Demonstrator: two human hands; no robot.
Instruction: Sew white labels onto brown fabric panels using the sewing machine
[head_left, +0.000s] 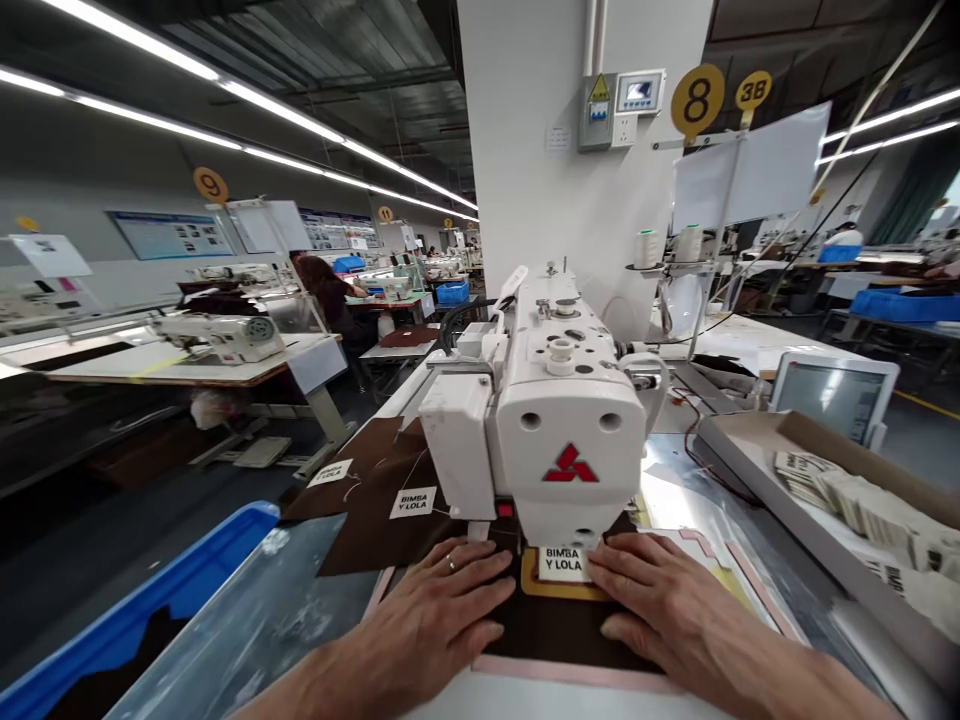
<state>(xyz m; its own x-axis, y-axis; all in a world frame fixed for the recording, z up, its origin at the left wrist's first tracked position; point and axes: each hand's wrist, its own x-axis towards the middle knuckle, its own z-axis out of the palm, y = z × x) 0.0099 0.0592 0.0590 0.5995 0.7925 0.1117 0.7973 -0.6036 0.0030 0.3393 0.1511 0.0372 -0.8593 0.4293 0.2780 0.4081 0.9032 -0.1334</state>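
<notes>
A white sewing machine [559,420] with a red logo stands in front of me. Under its head lies a dark brown fabric piece [547,625] with a white "BIMBA Y LOLA" label [562,563] inside a yellow frame. My left hand [442,610] lies flat on the fabric left of the label, fingers spread, a ring on one finger. To the label's right, my right hand [660,600] presses flat on the same fabric, fingertips at the label's edge. Neither hand holds anything.
More brown pieces with sewn labels [375,490] lie left of the machine. A blue bin [150,600] is at the lower left. A tray of stacked labels [862,500] and a small screen [832,395] sit at right. Other sewing stations and a seated person [326,285] are behind.
</notes>
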